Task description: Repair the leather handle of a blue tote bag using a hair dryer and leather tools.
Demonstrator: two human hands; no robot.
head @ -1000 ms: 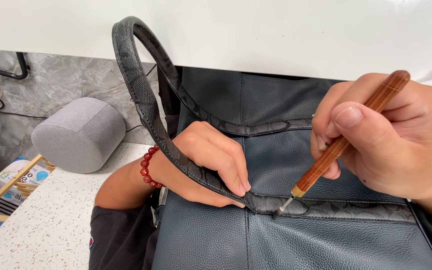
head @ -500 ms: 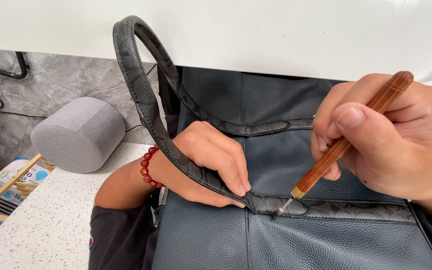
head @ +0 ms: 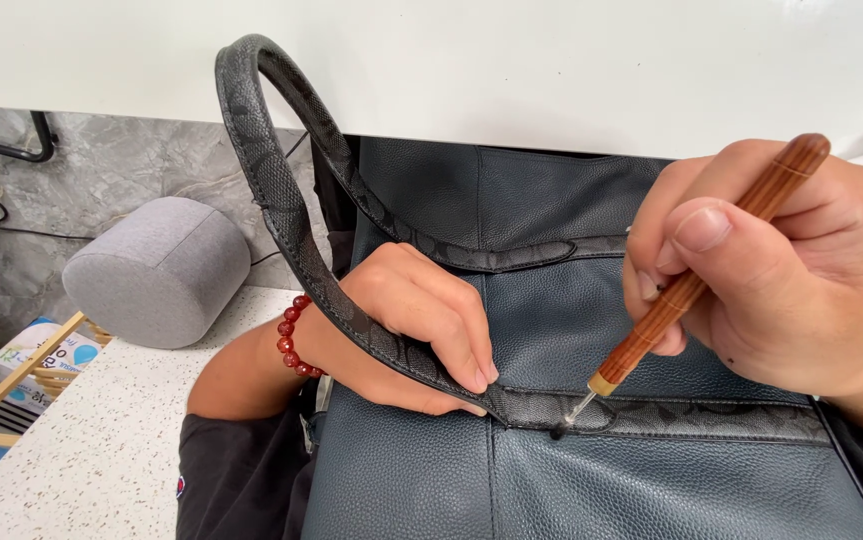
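Note:
A dark blue-grey leather bag (head: 591, 480) lies in front of me, with a dark patterned strap (head: 281, 190) looping up from it. My left hand (head: 411, 320), a red bead bracelet (head: 293, 335) on its wrist, presses the strap down onto the bag's patterned trim (head: 711, 418). My right hand (head: 771, 270) grips a wooden-handled awl (head: 691, 285) like a pen. The awl's metal tip touches the trim just right of my left fingertips.
A grey fabric-covered cylinder (head: 156, 270) sits on the speckled white counter (head: 81, 460) at left. A wooden rack (head: 11, 385) and a printed packet (head: 36, 355) lie at the far left edge. A white panel (head: 551, 60) spans the back.

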